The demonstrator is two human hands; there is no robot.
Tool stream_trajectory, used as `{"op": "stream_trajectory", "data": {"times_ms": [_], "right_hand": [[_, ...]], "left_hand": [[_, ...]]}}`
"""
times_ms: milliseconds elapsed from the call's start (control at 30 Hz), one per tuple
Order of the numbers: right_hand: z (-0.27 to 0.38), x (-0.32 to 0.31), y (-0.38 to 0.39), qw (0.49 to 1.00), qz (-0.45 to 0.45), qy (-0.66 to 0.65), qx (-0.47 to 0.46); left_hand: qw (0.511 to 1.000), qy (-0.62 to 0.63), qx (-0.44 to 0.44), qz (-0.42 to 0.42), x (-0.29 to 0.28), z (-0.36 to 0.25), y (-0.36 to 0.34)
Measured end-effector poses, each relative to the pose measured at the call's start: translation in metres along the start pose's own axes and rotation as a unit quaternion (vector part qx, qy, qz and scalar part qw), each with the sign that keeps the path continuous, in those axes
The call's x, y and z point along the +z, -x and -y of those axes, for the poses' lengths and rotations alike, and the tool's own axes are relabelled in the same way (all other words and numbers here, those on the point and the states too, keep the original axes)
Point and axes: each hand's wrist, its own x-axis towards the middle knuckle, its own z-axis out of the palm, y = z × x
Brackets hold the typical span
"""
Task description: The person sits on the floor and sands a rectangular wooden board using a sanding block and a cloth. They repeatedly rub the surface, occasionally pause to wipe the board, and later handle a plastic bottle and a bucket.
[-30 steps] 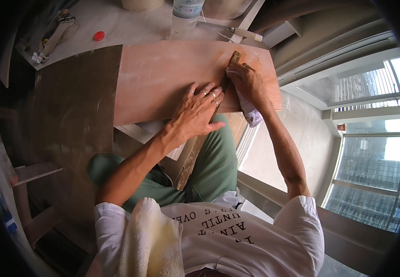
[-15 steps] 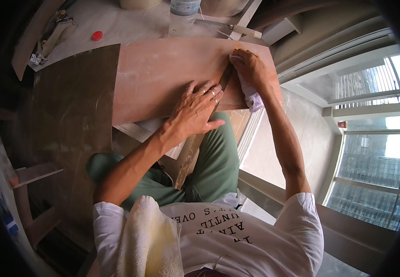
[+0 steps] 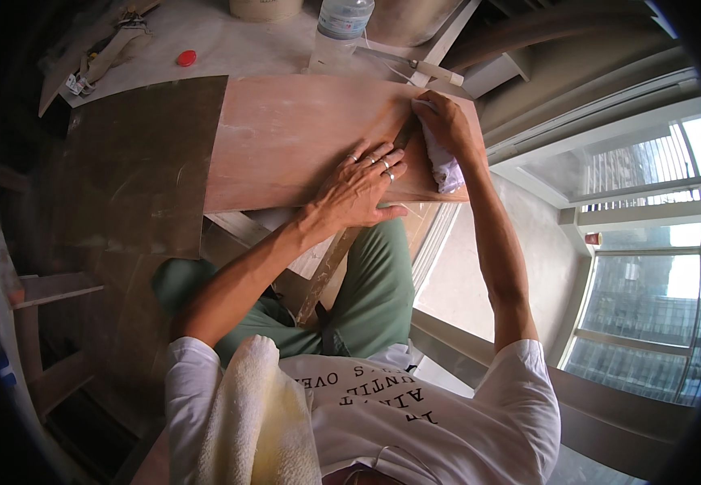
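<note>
A pinkish wooden board (image 3: pixel 269 137) lies across the front of me, with an orange stain toward its right end and a dark panel (image 3: pixel 136 162) at its left. A long wooden strip (image 3: pixel 322 279) runs diagonally under my left hand (image 3: pixel 358 190), which lies spread on it and the board, rings on its fingers. My right hand (image 3: pixel 443 121) grips a folded white and lilac cloth (image 3: pixel 447 174) against the board's right part, beside the strip's far end. My green-trousered legs are below the board.
A dusty work surface (image 3: pixel 237 52) behind holds a plastic bottle (image 3: pixel 339 24), red cap (image 3: pixel 186 58), bucket (image 3: pixel 265 4), wooden-handled tool (image 3: pixel 435 73) and objects at left (image 3: pixel 104 61). Wooden shelving (image 3: pixel 55 287) stands left; a window (image 3: pixel 633 291) with a small cup (image 3: pixel 593 238) is right.
My right hand and cloth have moved slightly along the board's right part. My left hand stays spread on the strip. The whole view has shifted a little.
</note>
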Motion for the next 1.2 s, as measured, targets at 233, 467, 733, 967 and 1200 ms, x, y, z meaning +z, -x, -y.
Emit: {"op": "stream_trajectory", "data": {"times_ms": [233, 467, 733, 967, 1200], "right_hand": [[0.018, 0.011, 0.047, 0.995, -0.019, 0.029, -0.096], [0.006, 0.009, 0.021, 0.996, -0.012, 0.036, -0.077], [0.008, -0.002, 0.004, 1.000, -0.006, 0.028, 0.004], [0.011, 0.004, 0.034, 0.999, -0.001, 0.009, -0.042], [0.012, 0.005, 0.033, 0.990, 0.010, 0.036, -0.133]], "left_hand": [[0.998, -0.010, -0.014, 0.057, -0.004, -0.004, 0.001], [0.999, -0.014, -0.026, 0.043, -0.007, -0.002, 0.002], [0.998, 0.003, -0.037, 0.046, -0.009, -0.006, 0.000], [0.997, -0.001, -0.043, 0.063, -0.009, -0.011, -0.002], [0.995, 0.001, -0.045, 0.084, -0.013, -0.005, -0.007]]}}
